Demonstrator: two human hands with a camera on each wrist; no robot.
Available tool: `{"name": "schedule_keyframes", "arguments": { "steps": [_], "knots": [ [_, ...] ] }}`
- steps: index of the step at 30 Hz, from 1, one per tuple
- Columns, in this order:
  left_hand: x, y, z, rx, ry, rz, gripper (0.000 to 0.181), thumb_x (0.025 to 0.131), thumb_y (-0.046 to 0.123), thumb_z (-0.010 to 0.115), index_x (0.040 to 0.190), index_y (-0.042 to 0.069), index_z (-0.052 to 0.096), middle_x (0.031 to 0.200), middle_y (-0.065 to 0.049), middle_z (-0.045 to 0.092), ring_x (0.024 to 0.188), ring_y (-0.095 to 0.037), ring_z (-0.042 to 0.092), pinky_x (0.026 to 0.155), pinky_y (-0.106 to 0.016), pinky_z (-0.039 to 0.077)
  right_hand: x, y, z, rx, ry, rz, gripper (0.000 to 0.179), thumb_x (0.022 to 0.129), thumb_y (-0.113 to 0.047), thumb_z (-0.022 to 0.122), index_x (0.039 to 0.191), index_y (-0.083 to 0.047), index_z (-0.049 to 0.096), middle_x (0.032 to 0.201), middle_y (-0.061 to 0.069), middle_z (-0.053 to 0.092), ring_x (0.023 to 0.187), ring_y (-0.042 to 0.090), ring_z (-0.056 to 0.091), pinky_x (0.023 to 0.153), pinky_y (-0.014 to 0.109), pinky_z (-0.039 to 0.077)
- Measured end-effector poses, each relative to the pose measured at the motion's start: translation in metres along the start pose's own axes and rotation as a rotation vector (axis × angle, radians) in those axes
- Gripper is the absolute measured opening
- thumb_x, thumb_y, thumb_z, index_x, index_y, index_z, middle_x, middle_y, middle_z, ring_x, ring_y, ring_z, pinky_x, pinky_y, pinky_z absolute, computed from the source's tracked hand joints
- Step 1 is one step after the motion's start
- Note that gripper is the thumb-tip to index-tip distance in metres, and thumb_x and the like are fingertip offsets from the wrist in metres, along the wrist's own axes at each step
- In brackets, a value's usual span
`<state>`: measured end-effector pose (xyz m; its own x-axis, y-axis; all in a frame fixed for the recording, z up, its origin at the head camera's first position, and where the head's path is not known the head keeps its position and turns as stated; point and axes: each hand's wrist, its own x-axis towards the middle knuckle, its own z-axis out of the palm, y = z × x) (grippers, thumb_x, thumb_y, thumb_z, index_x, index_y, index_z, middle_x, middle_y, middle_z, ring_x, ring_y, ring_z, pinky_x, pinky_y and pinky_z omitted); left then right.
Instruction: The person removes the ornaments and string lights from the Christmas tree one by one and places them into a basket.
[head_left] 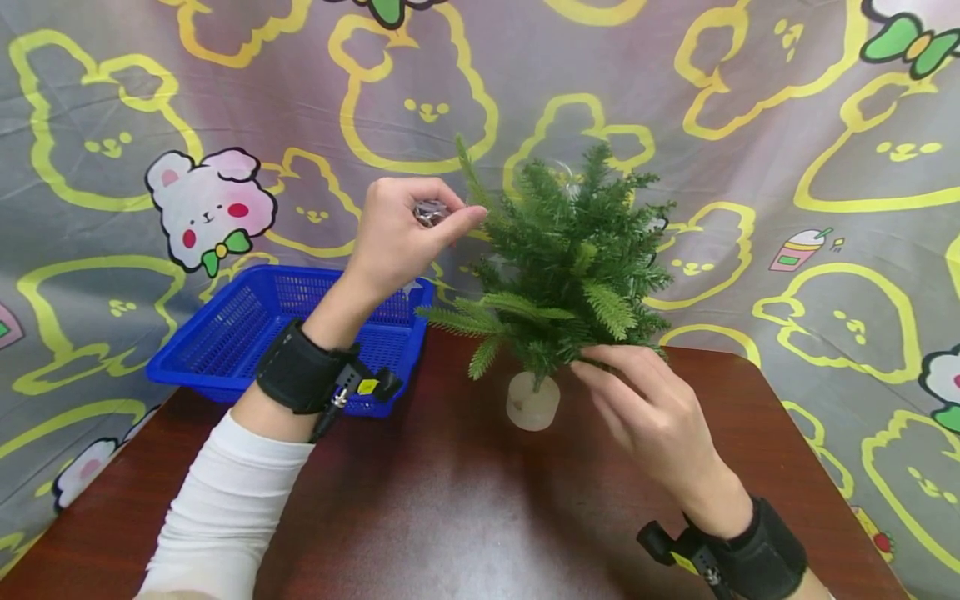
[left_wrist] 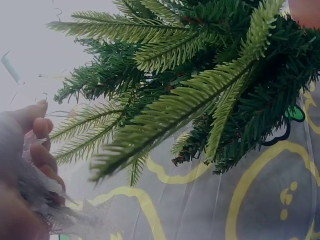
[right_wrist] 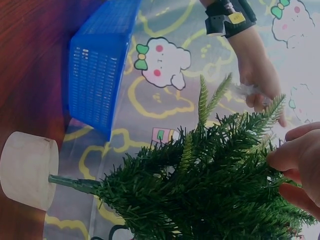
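Observation:
An artificial Christmas tree [head_left: 577, 258] stands upright on a round whitish base [head_left: 533, 402]. At its upper left, my left hand [head_left: 408, 225] holds a crumpled silvery bundle [head_left: 431, 212] in curled fingers, thumb and forefinger tips close to a branch tip. In the left wrist view the bundle [left_wrist: 45, 185] looks shiny and partly see-through, and the palm hides some of it. My right hand [head_left: 652, 408] is at the lower right branches, its fingertips among the needles. The right wrist view shows those fingers [right_wrist: 295, 155] bent slightly and spread apart against the greenery.
A blue plastic basket [head_left: 225, 379] with slotted walls sits at the table's back left, below my left forearm. A small pale star [head_left: 411, 287] shows by its right rim. The brown table [head_left: 465, 517] meets a cartoon-print curtain [head_left: 292, 108] behind.

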<state>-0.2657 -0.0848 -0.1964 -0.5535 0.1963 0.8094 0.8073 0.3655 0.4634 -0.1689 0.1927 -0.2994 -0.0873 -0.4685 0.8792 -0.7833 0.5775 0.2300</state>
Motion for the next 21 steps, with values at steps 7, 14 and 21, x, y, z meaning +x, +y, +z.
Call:
{"name": "schedule_keyframes", "arguments": {
  "steps": [7, 14, 21],
  "knots": [
    [0.015, 0.007, 0.007, 0.021, 0.08, 0.095, 0.029, 0.082, 0.026, 0.082, 0.067, 0.003, 0.071, 0.059, -0.008, 0.065, 0.049, -0.006, 0.053, 0.05, -0.017, 0.042, -0.001, 0.001, 0.0, 0.006, -0.007, 0.012, 0.024, 0.101, -0.011, 0.054, 0.097, 0.0, 0.075, 0.1, 0.017, 0.07, 0.086, 0.031, 0.064, 0.074, 0.037, 0.05],
    [0.021, 0.009, 0.01, -0.01, 0.152, 0.184, 0.028, 0.082, 0.02, 0.082, 0.066, 0.0, 0.07, 0.059, -0.01, 0.066, 0.046, -0.004, 0.052, 0.048, -0.016, 0.043, -0.003, 0.003, 0.0, 0.021, 0.01, 0.017, 0.025, 0.1, -0.009, 0.053, 0.095, 0.0, 0.075, 0.099, 0.017, 0.07, 0.085, 0.03, 0.064, 0.074, 0.035, 0.049],
    [0.02, 0.01, 0.008, -0.03, 0.199, 0.172, 0.028, 0.083, 0.021, 0.081, 0.067, 0.001, 0.07, 0.062, -0.009, 0.066, 0.049, -0.005, 0.05, 0.05, -0.016, 0.04, -0.009, 0.009, -0.004, 0.016, 0.054, 0.043, 0.026, 0.1, -0.009, 0.053, 0.09, 0.002, 0.075, 0.096, 0.017, 0.071, 0.082, 0.03, 0.064, 0.073, 0.033, 0.048]
  ]
}}
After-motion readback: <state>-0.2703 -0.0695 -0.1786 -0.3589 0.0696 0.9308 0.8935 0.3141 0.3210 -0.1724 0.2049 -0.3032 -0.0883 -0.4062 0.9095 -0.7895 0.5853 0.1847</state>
